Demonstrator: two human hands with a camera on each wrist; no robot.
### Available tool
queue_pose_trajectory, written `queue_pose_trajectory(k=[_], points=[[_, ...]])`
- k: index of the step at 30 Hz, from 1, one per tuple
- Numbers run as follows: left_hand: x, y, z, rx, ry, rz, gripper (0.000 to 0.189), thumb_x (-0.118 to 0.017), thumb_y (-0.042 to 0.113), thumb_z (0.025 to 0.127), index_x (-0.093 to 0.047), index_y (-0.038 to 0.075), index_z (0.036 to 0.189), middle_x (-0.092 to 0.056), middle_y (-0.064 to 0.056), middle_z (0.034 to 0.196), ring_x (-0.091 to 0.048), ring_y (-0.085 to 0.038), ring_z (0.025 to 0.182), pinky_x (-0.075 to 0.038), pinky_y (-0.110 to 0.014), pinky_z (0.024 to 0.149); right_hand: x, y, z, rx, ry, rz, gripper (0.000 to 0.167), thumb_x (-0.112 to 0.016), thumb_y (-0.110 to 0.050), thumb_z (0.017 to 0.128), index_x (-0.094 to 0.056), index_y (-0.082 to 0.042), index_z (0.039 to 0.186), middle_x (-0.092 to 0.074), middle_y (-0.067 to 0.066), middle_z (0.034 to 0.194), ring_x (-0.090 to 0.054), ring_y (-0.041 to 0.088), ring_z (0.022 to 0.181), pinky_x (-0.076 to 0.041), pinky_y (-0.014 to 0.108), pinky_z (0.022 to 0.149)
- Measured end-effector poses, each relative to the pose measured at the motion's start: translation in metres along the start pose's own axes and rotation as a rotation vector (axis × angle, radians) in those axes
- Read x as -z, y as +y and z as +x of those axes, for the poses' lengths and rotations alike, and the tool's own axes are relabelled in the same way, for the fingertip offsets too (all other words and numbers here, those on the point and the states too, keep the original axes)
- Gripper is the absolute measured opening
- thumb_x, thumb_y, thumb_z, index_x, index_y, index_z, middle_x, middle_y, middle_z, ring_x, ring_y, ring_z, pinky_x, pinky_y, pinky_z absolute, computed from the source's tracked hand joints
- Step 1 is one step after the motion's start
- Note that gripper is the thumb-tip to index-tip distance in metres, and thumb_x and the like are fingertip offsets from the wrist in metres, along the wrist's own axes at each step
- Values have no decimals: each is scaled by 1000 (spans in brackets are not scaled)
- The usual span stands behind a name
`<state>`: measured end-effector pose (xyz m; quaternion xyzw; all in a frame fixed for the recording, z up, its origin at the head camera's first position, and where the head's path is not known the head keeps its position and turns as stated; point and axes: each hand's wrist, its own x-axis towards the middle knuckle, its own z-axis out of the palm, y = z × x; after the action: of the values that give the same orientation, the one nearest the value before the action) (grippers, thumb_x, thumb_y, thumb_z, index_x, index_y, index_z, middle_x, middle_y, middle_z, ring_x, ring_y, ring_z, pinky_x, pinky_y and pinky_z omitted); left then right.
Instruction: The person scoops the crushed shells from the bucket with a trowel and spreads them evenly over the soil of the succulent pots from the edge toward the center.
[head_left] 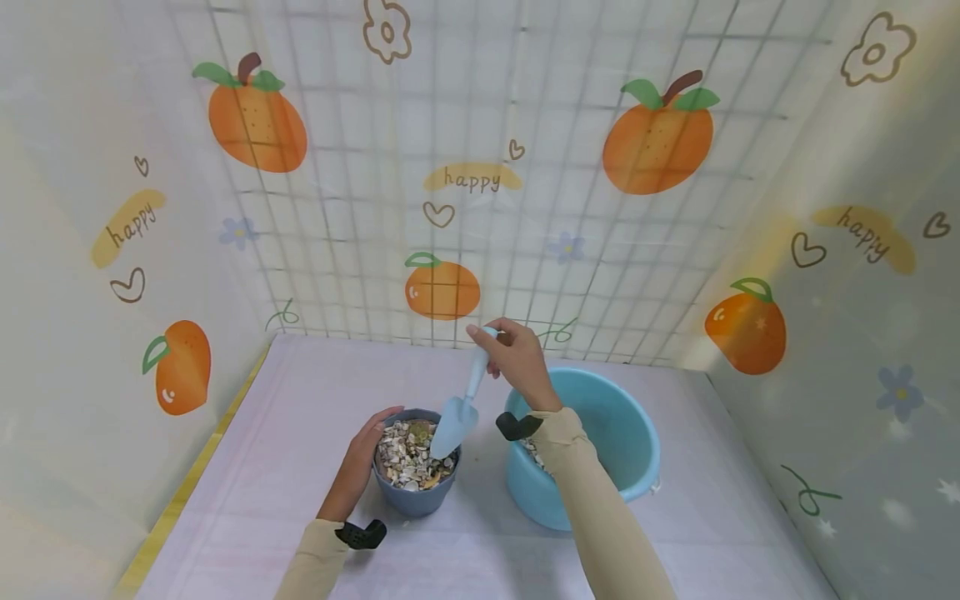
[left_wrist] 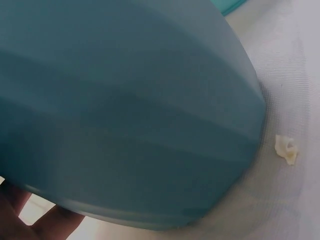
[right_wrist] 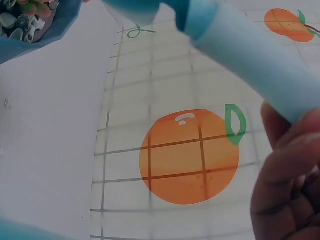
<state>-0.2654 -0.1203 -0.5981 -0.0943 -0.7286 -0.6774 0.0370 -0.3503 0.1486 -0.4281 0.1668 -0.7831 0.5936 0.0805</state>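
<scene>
My right hand (head_left: 520,354) pinches the handle of a light blue trowel (head_left: 456,422) near its end. The trowel slants down to the left, its tip over the white shell-like bits (head_left: 408,450) in a blue-grey pot (head_left: 415,502). Along the pot's left side rests my left hand (head_left: 365,447), its fingertips by the rim. The left wrist view is filled mostly by the pot's faceted wall (left_wrist: 130,110), with fingers (left_wrist: 57,222) at its lower left edge. Fingers and thumb meet on the trowel handle (right_wrist: 255,55) in the right wrist view.
A larger light blue bucket (head_left: 645,450) stands right of the pot, partly covered by my right forearm; pale bits (head_left: 531,450) show inside. A small pale fragment (left_wrist: 286,149) lies on the white cloth beside the pot. A wire grid behind an orange-printed curtain (head_left: 480,225) closes off the back.
</scene>
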Motion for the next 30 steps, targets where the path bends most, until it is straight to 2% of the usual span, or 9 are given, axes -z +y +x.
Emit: queue_pose_trajectory(k=[5, 8, 11, 14, 15, 18, 22, 26, 30], points=[[-1, 3, 1, -20, 12, 16, 44, -34, 38, 115, -58, 23, 150, -51, 0, 155, -36, -25, 150, -21, -59, 121, 3, -3, 1, 14, -16, 21, 39, -76, -47, 96, -74, -9, 103, -58, 14, 64, -54, 28, 54, -51, 42, 55], [-3, 9, 1, -38, 31, 28, 44, -34, 34, 115, -59, 19, 149, -54, -3, 152, -39, -27, 148, -23, -58, 120, 6, -3, 2, -3, -13, 25, 41, -76, -48, 96, -74, -9, 103, -60, 13, 66, -55, 31, 55, -52, 42, 56], [-7, 23, 1, -77, 51, 65, 44, -35, 32, 116, -58, 16, 149, -56, -5, 150, -43, -29, 145, -27, -59, 118, 16, -7, 2, -5, 23, 22, 43, -76, -50, 95, -75, -8, 106, -62, 12, 68, -59, 38, 59, -53, 36, 55], [-14, 43, 4, -122, 72, 129, 43, -38, 36, 115, -56, 18, 150, -56, -4, 150, -46, -28, 142, -32, -61, 115, 35, -16, 2, 15, 54, 32, 45, -75, -49, 96, -74, -6, 110, -65, 15, 71, -60, 46, 65, -55, 35, 56], [-17, 51, 5, -129, 78, 148, 43, -39, 36, 115, -56, 19, 151, -56, -3, 151, -47, -28, 142, -33, -62, 114, 43, -20, 2, 22, 65, 31, 45, -75, -49, 96, -74, -6, 111, -65, 15, 72, -61, 45, 65, -55, 34, 56], [-31, 72, 8, -152, 72, 203, 44, -42, 38, 114, -55, 21, 153, -52, 0, 154, -43, -27, 145, -34, -62, 113, 72, -29, -1, 32, 108, 30, 44, -74, -47, 97, -73, -5, 110, -66, 15, 74, -62, 39, 62, -56, 34, 56], [-52, 96, 9, -177, 49, 225, 44, -43, 40, 113, -54, 23, 153, -50, 4, 155, -41, -21, 146, -34, -59, 115, 109, -37, -9, 44, 181, 6, 40, -72, -44, 99, -73, -5, 108, -65, 13, 73, -60, 26, 56, -54, 32, 55], [-77, 111, 9, -224, -13, 195, 45, -43, 39, 113, -53, 23, 154, -49, 2, 157, -40, -20, 146, -36, -58, 114, 136, -35, -23, 27, 237, -24, 41, -73, -42, 99, -71, -2, 108, -62, 13, 70, -58, 25, 55, -53, 31, 55], [-108, 120, 7, -268, -87, 183, 47, -44, 36, 113, -49, 15, 156, -45, -4, 159, -37, -25, 149, -33, -60, 115, 154, -21, -40, -32, 247, -83, 47, -73, -45, 99, -69, 1, 109, -62, 16, 70, -59, 26, 56, -55, 31, 57]])
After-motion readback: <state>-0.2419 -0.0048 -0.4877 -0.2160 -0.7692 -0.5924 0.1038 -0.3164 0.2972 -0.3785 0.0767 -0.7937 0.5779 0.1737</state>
